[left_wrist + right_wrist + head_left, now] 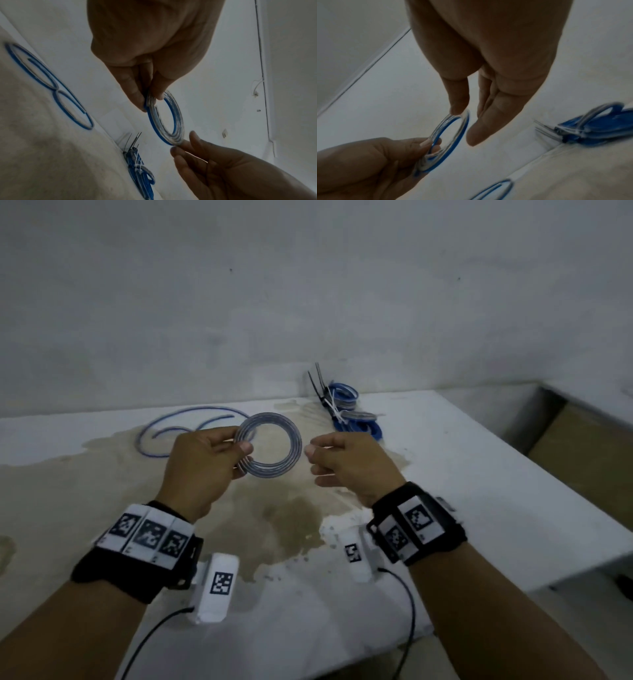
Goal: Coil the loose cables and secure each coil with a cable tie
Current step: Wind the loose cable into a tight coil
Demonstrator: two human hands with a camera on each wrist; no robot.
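My left hand point(239, 453) pinches a small coil of flat grey-and-blue cable point(296, 441) by its left side, thumb in front, and holds it upright above the table. In the left wrist view the coil point(178, 120) hangs below those fingers. My right hand point(315, 463) hovers at the coil's right edge with loosely bent fingers and holds nothing. In the right wrist view its thumb tip sits at the coil's rim point(461, 129); I cannot tell whether it touches. No tie shows on this coil. A loose blue cable point(178, 433) lies on the table at the back left.
A pile of blue coils bound with black and white cable ties point(349, 412) lies at the back of the white, beige-stained table point(479, 491), against the wall. The table's right edge drops off beside a brown box point(582, 446).
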